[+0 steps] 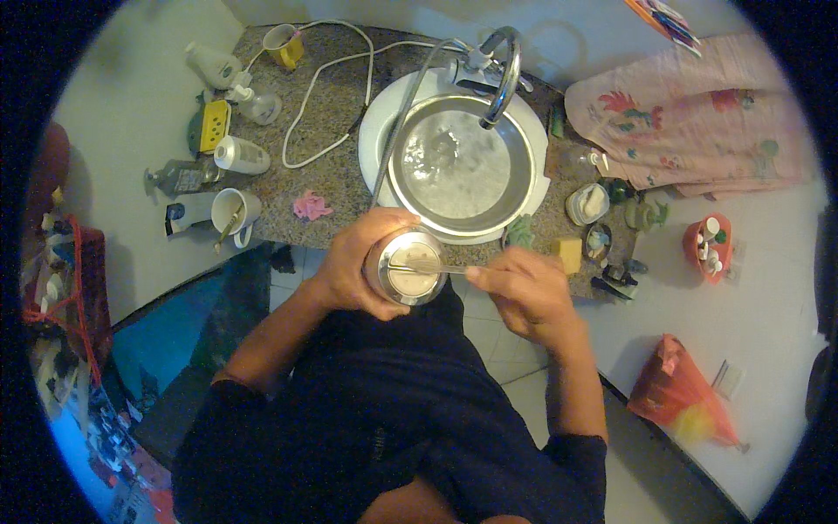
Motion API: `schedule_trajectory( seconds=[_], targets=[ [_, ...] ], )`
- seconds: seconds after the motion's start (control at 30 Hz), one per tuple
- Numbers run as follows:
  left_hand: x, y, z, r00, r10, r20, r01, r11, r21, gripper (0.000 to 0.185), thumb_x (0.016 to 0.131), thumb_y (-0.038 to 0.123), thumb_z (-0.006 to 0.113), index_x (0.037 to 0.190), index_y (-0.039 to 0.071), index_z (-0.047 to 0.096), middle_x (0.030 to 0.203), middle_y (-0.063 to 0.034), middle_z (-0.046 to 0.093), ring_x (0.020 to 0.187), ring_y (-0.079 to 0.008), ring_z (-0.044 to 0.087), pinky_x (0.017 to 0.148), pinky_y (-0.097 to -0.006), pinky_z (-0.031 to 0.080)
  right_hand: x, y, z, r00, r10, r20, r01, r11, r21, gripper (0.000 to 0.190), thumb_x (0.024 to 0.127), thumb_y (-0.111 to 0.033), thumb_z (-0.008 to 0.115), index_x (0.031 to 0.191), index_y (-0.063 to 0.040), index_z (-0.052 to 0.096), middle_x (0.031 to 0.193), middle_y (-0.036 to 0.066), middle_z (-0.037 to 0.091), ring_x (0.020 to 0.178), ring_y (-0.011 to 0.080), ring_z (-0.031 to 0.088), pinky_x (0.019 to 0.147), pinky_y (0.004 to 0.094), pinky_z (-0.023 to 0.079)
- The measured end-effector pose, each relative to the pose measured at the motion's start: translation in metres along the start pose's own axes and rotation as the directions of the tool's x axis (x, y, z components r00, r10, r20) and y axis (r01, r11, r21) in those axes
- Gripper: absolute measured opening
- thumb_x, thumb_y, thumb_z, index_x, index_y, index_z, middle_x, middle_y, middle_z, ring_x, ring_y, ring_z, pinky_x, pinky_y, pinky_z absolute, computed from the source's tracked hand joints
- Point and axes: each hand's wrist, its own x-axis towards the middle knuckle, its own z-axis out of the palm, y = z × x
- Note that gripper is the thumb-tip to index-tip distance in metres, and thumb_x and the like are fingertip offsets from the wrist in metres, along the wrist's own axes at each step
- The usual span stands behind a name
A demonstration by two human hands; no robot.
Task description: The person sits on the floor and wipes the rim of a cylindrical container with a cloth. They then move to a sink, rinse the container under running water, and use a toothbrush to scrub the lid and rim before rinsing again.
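Note:
My left hand [357,265] is wrapped around a round metal-rimmed container [400,293], holding it in front of my body near the counter's front edge. Its pale, flat round face points up at me; whether that is a lid, a base or the contents, I cannot tell. From the right, my right hand [530,288] grips a slim utensil [452,268] by its handle. The utensil's narrow end lies across the middle of the pale face. Just beyond the container, a round metal sink basin [527,177] holds water or suds below a curved chrome faucet [509,72].
Left on the granite counter [334,190] stand several bottles, a white mug [237,208] with a brush in it and a yellow mug [283,47]. A pink crumpled cloth [312,205] lies nearby. At right are a yellow sponge [567,255] and a hanging pink towel [687,124].

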Motion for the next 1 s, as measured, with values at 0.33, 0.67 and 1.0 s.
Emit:
schedule_trajectory(
  seconds=[0.33,0.67,1.0],
  targets=[
    [0.001,-0.003,0.006,0.998,0.057,-0.028,-0.057,0.998,-0.016,0.114,0.051,0.037,0.102,0.149,0.008,0.050,0.141,-0.0245,0.063,0.131,-0.0399,0.061,0.113,-0.0538,0.047,0.008,-0.008,0.005,0.999,-0.002,-0.038,0.001,1.000,-0.028,0.037,0.080,-0.002,0.076,0.112,-0.021,0.079,0.076,0.002,0.062,0.064,0.0225,0.063,0.052,0.0371,0.049],
    [0.001,0.000,0.000,1.000,0.000,0.016,-0.001,0.999,0.042,0.119,0.048,0.036,0.102,0.150,0.008,0.049,0.141,-0.0239,0.063,0.131,-0.0395,0.062,0.112,-0.0521,0.047,0.017,-0.011,0.009,0.998,-0.033,-0.051,0.032,0.999,-0.025,0.039,0.079,-0.003,0.076,0.114,-0.021,0.078,0.076,0.002,0.062,0.064,0.0223,0.064,0.052,0.0368,0.050],
    [0.001,-0.002,-0.002,1.000,-0.021,-0.012,0.021,0.999,0.025,0.114,0.048,0.039,0.101,0.147,0.007,0.054,0.142,-0.0212,0.064,0.132,-0.0389,0.061,0.114,-0.0525,0.045,0.016,-0.007,0.007,0.997,0.015,-0.075,-0.019,0.999,-0.043,0.040,0.078,0.003,0.075,0.113,-0.017,0.078,0.079,0.004,0.064,0.066,0.0236,0.065,0.056,0.0371,0.052]
  ],
)
